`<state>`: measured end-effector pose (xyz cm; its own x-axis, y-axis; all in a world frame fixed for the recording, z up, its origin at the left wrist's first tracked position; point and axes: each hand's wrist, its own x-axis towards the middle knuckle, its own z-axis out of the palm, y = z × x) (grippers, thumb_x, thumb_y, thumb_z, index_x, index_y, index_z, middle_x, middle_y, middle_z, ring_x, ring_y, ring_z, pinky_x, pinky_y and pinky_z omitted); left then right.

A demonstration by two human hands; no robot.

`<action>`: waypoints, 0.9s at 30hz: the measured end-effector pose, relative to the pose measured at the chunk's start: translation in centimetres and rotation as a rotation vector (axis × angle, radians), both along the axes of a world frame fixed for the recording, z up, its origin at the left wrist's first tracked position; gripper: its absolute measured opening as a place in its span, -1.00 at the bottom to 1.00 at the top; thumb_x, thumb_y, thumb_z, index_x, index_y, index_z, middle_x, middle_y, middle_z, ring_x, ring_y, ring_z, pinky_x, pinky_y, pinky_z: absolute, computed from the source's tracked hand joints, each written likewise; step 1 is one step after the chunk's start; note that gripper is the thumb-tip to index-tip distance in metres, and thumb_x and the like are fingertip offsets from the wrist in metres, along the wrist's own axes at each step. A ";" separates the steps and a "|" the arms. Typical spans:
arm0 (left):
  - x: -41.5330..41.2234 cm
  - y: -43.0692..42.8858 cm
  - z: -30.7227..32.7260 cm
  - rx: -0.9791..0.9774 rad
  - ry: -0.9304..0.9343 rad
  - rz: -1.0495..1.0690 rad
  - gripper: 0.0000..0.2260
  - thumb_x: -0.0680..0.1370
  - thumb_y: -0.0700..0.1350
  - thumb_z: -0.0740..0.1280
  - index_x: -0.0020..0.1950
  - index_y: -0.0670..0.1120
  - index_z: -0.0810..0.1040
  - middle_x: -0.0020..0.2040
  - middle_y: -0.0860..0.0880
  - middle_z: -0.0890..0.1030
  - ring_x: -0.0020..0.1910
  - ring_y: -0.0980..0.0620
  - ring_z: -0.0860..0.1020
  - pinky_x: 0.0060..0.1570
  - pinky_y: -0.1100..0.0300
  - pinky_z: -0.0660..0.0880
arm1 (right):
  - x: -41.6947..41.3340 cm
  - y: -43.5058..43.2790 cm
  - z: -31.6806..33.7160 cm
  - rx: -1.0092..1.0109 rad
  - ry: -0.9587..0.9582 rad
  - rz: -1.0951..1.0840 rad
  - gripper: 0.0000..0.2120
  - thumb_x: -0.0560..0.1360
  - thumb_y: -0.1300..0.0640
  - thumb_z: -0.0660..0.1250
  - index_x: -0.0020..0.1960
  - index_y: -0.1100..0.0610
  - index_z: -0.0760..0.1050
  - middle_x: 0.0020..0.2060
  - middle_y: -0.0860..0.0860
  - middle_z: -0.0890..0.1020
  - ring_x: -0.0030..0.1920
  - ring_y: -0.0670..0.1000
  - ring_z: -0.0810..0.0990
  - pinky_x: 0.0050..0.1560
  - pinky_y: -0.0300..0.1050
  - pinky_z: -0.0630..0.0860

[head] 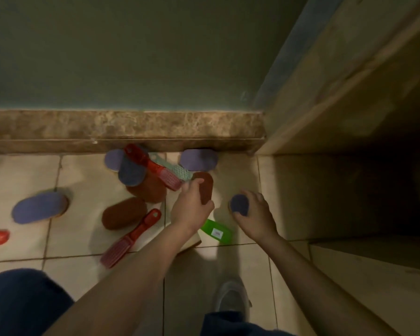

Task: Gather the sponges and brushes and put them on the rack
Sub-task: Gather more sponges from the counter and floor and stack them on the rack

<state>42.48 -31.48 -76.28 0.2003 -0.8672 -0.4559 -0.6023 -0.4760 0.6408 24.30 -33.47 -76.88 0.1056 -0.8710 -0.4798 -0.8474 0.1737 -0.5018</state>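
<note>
Grips a brown sponge in the left hand, a purple sponge in the right hand, near a green brush with an unreadable white label.

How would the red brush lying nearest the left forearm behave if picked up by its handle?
The red brush looks like moulded plastic, so it is probably stiff and light. Its long flat shape suggests it will not roll.
</note>
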 end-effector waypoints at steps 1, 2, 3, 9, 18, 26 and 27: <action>-0.2 -0.2 -0.7 0.012 -0.016 -0.014 -0.39 0.48 -0.02 0.40 0.47 -0.03 0.25 0.40 -0.07 0.31 0.28 -0.08 0.45 0.19 0.04 0.45 | -0.1 0.0 -0.8 0.003 0.018 0.009 -0.36 0.44 0.07 0.42 0.46 -0.04 0.27 0.38 0.00 0.36 0.31 0.07 0.41 0.25 0.00 0.46; -0.3 -0.3 -1.3 0.021 -0.033 -0.023 -0.36 0.47 0.00 0.41 0.49 -0.03 0.23 0.42 -0.07 0.27 0.31 -0.09 0.41 0.22 0.03 0.44 | -0.3 0.1 -1.6 0.005 0.036 0.018 -0.34 0.44 0.06 0.42 0.47 -0.05 0.24 0.40 -0.01 0.34 0.33 0.06 0.39 0.26 0.01 0.46; -0.5 -0.5 -1.9 0.031 -0.048 -0.026 -0.33 0.47 0.01 0.41 0.51 -0.02 0.19 0.45 -0.06 0.23 0.35 -0.09 0.37 0.24 0.00 0.43 | -0.4 0.0 -2.3 0.008 0.054 0.026 -0.31 0.43 0.05 0.43 0.48 -0.06 0.22 0.41 -0.01 0.33 0.34 0.06 0.38 0.27 0.02 0.46; -1.3 -1.1 -4.5 0.089 -0.172 -0.074 -0.18 0.45 0.07 0.43 0.56 0.01 0.01 0.52 -0.06 0.02 0.45 -0.13 0.19 0.25 -0.03 0.41 | -0.9 -0.5 -5.2 0.026 0.129 0.080 -0.23 0.43 -0.01 0.43 0.53 -0.05 0.13 0.41 0.02 0.29 0.33 0.11 0.37 0.28 0.01 0.41; -1.5 -1.3 -6.2 0.093 -0.256 -0.056 -0.10 0.45 0.06 0.44 0.57 -0.01 -0.11 0.52 -0.08 0.08 0.44 -0.12 0.24 0.20 -0.03 0.44 | -1.0 -1.1 -6.6 0.059 0.214 0.115 -0.21 0.44 -0.08 0.38 0.55 -0.11 0.05 0.35 0.03 0.31 0.30 0.10 0.36 0.14 -0.04 0.42; -1.7 -1.0 -5.8 0.066 -0.224 -0.062 -0.14 0.49 -0.01 0.40 0.58 -0.06 -0.11 0.45 -0.14 0.31 0.39 -0.14 0.33 0.29 0.00 0.36 | 1.6 -1.5 -4.5 0.120 -0.194 -0.273 -0.64 0.56 -0.28 0.05 0.22 -0.19 0.45 0.11 -0.04 0.57 0.12 0.03 0.54 0.01 -0.08 0.40; -1.7 -0.9 -5.5 0.037 -0.182 -0.033 -0.19 0.50 -0.02 0.39 0.58 -0.07 -0.05 0.46 -0.13 0.32 0.41 -0.12 0.32 0.32 0.01 0.34 | 2.1 -1.5 -4.1 0.114 -0.261 -0.314 -0.71 0.58 -0.21 0.05 0.06 -0.15 0.51 -0.03 -0.07 0.61 0.03 0.01 0.58 -0.08 -0.12 0.42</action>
